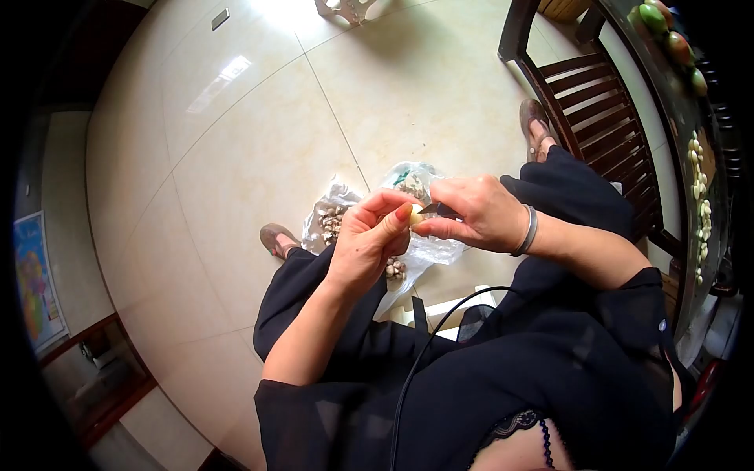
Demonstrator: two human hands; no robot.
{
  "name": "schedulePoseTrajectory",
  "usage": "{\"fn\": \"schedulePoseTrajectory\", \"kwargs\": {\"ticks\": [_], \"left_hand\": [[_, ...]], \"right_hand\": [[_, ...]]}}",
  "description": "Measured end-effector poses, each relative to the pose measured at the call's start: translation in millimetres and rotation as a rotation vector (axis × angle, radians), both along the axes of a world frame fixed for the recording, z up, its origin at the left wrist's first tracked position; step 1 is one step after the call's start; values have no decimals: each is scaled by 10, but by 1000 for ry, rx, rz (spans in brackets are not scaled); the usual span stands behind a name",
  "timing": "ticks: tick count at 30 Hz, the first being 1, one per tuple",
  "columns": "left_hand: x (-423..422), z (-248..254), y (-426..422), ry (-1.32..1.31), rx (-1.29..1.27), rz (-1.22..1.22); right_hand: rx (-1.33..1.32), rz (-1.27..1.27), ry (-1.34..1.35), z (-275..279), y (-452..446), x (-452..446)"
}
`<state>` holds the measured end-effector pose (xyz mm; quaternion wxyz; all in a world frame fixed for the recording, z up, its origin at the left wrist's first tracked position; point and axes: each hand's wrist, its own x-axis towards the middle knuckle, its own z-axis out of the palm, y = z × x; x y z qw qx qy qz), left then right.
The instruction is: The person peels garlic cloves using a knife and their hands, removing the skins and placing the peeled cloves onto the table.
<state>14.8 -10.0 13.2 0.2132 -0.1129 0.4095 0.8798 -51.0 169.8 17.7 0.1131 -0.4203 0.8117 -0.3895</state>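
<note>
My left hand [367, 234] is closed, with a small pale rounded piece [415, 215] pinched between thumb and fingertips. My right hand [481, 210] grips a small knife [431, 209], its dark blade against the pale piece. The right thumb also lies close by the piece. Below my hands, white plastic bags [436, 250] are spread between my legs. Several small brownish-white lumps [331, 223] lie in the bag on the left, and more lumps [396, 270] show under my left wrist. Bits of scrap [412, 187] sit in the far bag, partly hidden by my hands.
A dark slatted wooden chair [603, 102] stands on the right. Along the dark table edge [682, 149] lie several pale pieces [701, 200] and green-red fruits [677, 49]. A black cable [428, 341] crosses my lap. Around my feet is a pale tiled floor [236, 157].
</note>
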Motion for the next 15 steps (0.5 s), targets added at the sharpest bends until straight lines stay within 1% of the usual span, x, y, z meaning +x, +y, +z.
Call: {"fn": "schedulePoseTrajectory", "kwargs": {"ticks": [6,9,11,15], "left_hand": [[-4,8,-10,15,-37,-2],[-6,3,-27,36,-60,-13],[-15,36,-29,35,-136,-18],[-18,45,-21,33,-149,-18]], "right_hand": [[-6,19,-22,-10,-1,-6],[-19,40,-76,-16,-2,-6],[-18,59,-110,5,-3,-2],[2,63,-98,2,-3,8]]}}
